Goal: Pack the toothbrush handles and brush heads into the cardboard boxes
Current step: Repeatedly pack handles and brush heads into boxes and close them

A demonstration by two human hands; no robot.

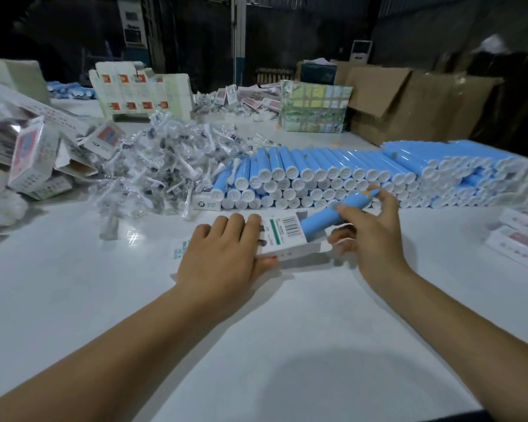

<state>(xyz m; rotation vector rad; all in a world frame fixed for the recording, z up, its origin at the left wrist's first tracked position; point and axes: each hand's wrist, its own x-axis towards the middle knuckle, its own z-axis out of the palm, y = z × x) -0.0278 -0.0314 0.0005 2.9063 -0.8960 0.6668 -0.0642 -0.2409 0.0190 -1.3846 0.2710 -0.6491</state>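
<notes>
Right hand [371,229]: fingers [346,212] curled round a blue toothbrush handle [333,215], thumb-side over its middle, handle tilted, lower end pushed into the open end of a small white cardboard box [290,236], upper end poking out past the fingertips toward the far stack. Left hand [223,254]: fingers laid flat and close together across the top of that same box, thumb tucked under its near edge, pinning it to the white surface [256,345]. Box lying flat, barcode face up, between the two hands. Just beyond, a long stack of blue handles [348,175] lying on their sides, white end caps facing the person. To the left of the stack, a loose heap of wrapped brush heads [159,169]. Farther left, tumbled printed boxes [34,156]; at the far right edge, more flat boxes [521,236]. Behind, large brown cartons [409,99].
</notes>
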